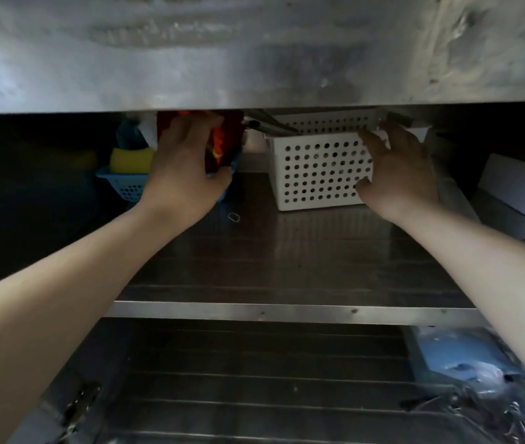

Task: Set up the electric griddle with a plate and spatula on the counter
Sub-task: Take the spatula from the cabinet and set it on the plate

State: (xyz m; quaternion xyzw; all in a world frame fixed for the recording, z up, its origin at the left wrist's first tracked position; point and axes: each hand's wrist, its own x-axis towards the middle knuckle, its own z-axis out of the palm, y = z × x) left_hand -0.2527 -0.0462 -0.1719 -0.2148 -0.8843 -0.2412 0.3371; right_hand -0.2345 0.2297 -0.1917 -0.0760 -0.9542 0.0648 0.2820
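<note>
No griddle, plate or spatula can be made out. Both my arms reach under a steel counter (254, 59) onto a steel shelf (286, 251). My left hand (181, 168) wraps around a red and orange package (222, 145) standing at the back left. My right hand (399, 168) grips the right end of a white perforated basket (318, 174), fingers over its rim, thumb on its front wall. Dark utensil handles (264, 123) poke out of the basket's top left, half hidden by the counter edge.
A small blue basket (123, 184) with a yellow sponge (130, 158) sits left of the package. A white box (520, 190) stands at the right. A small ring (233, 216) lies on the shelf. On the lower shelf, bottom right, lies a blue plastic-wrapped bundle (466, 363).
</note>
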